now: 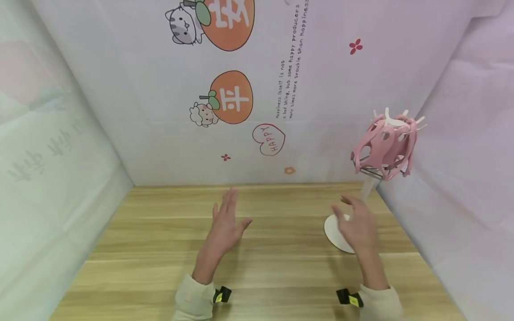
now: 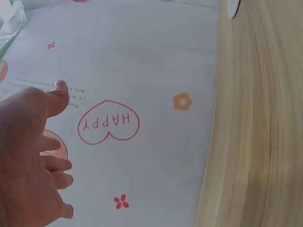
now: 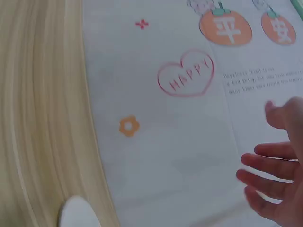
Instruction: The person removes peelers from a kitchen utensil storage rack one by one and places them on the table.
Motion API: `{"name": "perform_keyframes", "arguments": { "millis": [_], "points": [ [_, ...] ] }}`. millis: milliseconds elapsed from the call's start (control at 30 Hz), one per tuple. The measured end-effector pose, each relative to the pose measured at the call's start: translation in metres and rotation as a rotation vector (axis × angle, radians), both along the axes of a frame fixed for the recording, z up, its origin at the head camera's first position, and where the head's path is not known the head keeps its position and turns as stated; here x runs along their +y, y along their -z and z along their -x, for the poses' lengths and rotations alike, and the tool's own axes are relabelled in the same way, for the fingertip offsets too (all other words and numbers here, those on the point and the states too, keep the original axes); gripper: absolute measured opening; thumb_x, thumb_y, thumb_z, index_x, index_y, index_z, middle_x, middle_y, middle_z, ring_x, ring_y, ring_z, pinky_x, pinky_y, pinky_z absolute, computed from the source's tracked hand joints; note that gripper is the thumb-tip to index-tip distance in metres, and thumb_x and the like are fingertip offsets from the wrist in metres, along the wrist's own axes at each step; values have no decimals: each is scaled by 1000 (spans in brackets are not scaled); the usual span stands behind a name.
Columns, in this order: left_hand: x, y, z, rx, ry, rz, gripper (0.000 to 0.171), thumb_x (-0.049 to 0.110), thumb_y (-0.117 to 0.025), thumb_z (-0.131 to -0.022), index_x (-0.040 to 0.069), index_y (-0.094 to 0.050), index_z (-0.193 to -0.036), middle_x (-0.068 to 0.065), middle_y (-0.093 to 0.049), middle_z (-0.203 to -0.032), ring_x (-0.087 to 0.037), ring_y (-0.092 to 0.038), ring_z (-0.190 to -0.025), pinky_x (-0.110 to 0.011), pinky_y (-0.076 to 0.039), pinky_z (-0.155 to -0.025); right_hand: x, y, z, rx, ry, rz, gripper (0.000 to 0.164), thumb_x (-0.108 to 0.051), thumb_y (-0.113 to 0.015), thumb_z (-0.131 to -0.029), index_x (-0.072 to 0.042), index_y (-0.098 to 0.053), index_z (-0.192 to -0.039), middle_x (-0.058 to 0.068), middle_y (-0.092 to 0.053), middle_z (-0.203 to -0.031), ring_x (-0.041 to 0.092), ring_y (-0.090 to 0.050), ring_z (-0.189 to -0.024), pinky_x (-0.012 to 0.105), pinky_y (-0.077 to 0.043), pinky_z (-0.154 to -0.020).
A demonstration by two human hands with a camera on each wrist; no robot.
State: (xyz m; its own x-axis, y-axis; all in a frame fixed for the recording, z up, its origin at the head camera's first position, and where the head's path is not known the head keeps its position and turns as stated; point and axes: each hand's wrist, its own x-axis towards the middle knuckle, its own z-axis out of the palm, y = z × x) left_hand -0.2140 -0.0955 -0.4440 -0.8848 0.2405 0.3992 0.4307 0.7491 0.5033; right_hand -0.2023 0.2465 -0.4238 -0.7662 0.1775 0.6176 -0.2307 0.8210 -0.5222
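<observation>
A pink openwork piece (image 1: 383,145), cap-shaped with white prongs at its top and thin dark rods along its lower rim, sits on a white stand at the right in the head view. The stand's round base (image 1: 335,232) shows on the table, partly covered by my right hand (image 1: 358,225). That hand is slightly blurred, its fingers loosely bent and holding nothing. To the left, my left hand (image 1: 225,225) hovers over the table with its fingers extended and thumb spread. In the left wrist view nothing lies in the left palm (image 2: 28,175).
The wood-grain table (image 1: 281,267) runs back to a white printed sheet (image 1: 321,111) with orange fruit drawings and a heart. White sheets also rise at the left (image 1: 48,178) and right (image 1: 462,156). A black strap piece (image 1: 222,294) shows at the left cuff.
</observation>
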Motion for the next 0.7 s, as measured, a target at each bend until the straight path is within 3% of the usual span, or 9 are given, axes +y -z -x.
{"name": "perform_keyframes", "arguments": {
  "millis": [100,200,300,367,433,500,600,700],
  "points": [
    [7,-5,2,1,44,-75,81,44,-57,-99,2,-19,-157,-21,-23,-163,-38,-22,-151,-60,-23,-120,23,-3,0,76,150,130,24,-12,-77,-84,4,-65,-95,21,-70,-85,19,-65,-77,27,-48,-75],
    [18,-12,6,20,78,-161,69,36,-60,-99,0,-32,-151,-23,-39,-152,-38,-40,-141,-54,-37,-114,43,-6,5,49,207,236,31,-15,-77,-84,4,-58,-99,19,-65,-86,6,-55,-75,11,-40,-69],
    [27,-20,12,24,151,-257,56,28,-62,-99,-1,-43,-143,-21,-51,-139,-36,-51,-129,-49,-46,-108,57,-6,13,-78,111,259,44,-17,-73,-89,2,-52,-122,19,-63,-105,17,-63,-92,6,-45,-75],
    [37,-27,16,8,232,-335,50,21,-63,-99,-3,-47,-139,-21,-56,-132,-35,-55,-124,-46,-49,-105,65,-5,19,-155,19,227,49,-15,-70,-92,2,-49,-133,23,-64,-116,33,-67,-104,18,-55,-79],
    [50,-34,20,-28,321,-414,45,16,-63,-98,-4,-49,-136,-21,-59,-128,-35,-58,-123,-44,-50,-105,71,-2,24,-209,-57,172,44,-14,-67,-94,1,-52,-133,25,-65,-119,42,-67,-107,31,-59,-82],
    [67,-44,22,-76,399,-482,41,12,-62,-98,-5,-50,-134,-22,-60,-127,-35,-59,-122,-43,-49,-106,77,2,28,-223,-116,116,36,-12,-67,-94,2,-58,-126,26,-68,-115,42,-69,-103,34,-59,-82],
    [98,-63,21,-124,496,-542,38,8,-61,-98,-6,-51,-133,-22,-61,-126,-34,-60,-122,-40,-49,-106,82,8,33,-214,-164,80,23,-11,-68,-94,1,-65,-113,23,-73,-106,16,-73,-89,15,-53,-77],
    [130,-85,18,-117,564,-525,38,9,-60,-99,-5,-52,-133,-21,-62,-128,-29,-60,-123,-32,-49,-106,86,13,34,-207,-182,72,16,-10,-68,-94,1,-67,-106,22,-75,-102,-14,-59,-81,1,-41,-72]
  ]
}}
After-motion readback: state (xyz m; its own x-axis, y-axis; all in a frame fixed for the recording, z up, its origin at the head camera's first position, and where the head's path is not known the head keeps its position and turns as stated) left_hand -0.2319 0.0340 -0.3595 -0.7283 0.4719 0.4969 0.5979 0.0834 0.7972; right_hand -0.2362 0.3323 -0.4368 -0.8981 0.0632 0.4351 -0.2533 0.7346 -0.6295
